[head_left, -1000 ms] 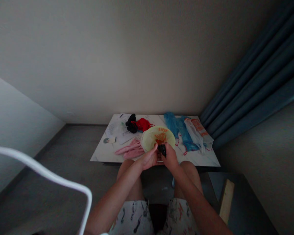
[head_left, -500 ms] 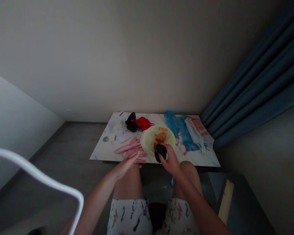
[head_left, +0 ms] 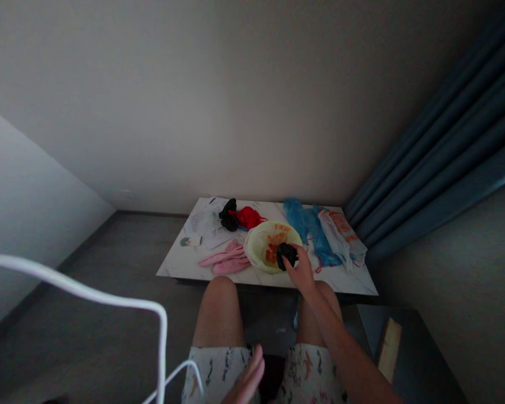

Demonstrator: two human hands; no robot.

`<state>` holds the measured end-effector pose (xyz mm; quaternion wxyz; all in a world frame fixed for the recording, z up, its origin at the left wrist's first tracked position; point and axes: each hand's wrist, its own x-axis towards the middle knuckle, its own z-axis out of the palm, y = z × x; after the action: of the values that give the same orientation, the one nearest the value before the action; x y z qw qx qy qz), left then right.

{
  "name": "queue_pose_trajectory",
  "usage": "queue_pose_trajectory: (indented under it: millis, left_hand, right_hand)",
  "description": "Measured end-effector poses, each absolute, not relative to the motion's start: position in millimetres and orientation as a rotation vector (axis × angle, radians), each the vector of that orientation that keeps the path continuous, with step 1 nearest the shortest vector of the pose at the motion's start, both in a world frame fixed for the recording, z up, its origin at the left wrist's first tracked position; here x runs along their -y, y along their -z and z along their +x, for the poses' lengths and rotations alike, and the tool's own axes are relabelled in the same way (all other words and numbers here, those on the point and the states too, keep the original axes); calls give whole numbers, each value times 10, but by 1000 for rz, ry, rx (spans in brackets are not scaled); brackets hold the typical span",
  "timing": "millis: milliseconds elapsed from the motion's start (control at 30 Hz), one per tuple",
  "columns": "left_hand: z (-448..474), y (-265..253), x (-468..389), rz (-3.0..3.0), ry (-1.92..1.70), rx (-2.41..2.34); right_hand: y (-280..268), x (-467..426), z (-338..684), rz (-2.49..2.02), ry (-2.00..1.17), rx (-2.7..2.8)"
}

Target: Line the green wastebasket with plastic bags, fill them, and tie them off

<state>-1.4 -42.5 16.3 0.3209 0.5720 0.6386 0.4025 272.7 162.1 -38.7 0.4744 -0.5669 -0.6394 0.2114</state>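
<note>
My right hand (head_left: 302,269) grips a crumpled black plastic bag (head_left: 286,256) over the near right part of a pale yellow lined bin (head_left: 256,247). Orange print or scraps show inside the bin. Low in the view, above my lap, my left hand (head_left: 249,381) is held with its fingers stretched out and nothing in it. Left of the bin lies a pink cloth (head_left: 228,258). Behind that are a red plastic bag (head_left: 249,217) and another black bag (head_left: 228,215).
Blue plastic bags (head_left: 322,238) and a white bag with orange print (head_left: 345,235) lie on the right of the marble-patterned table (head_left: 174,266). A white cable (head_left: 88,290) crosses the left foreground. A wooden piece (head_left: 389,349) rests on a dark surface at right. Blue curtains hang beside the table.
My left hand has drawn back from beside the pink cloth down to my lap. My right hand, still gripping the black bag, has shifted slightly right and up over the bin.
</note>
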Motion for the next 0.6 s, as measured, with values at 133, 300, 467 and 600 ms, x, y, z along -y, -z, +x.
queue_pose_trajectory:
  millis: [133,300,467,600]
  left_hand:
    - [-29,-324,732,1362,-1060,-1628]
    - [-269,-465,-266,1142,-1451,-1499]
    - [-521,-848,-1984,839,-1839,-1214]
    - [-249,-1085,-2914,813,-1878,-1147]
  right_hand:
    - [328,-1690,2677,-1385,-520,1564]
    - [332,-1856,2646,-1418,-513,1630]
    - [420,-2064,2599,-1549,-514,1645]
    - [508,-2162,2550,-1691,-610,1761]
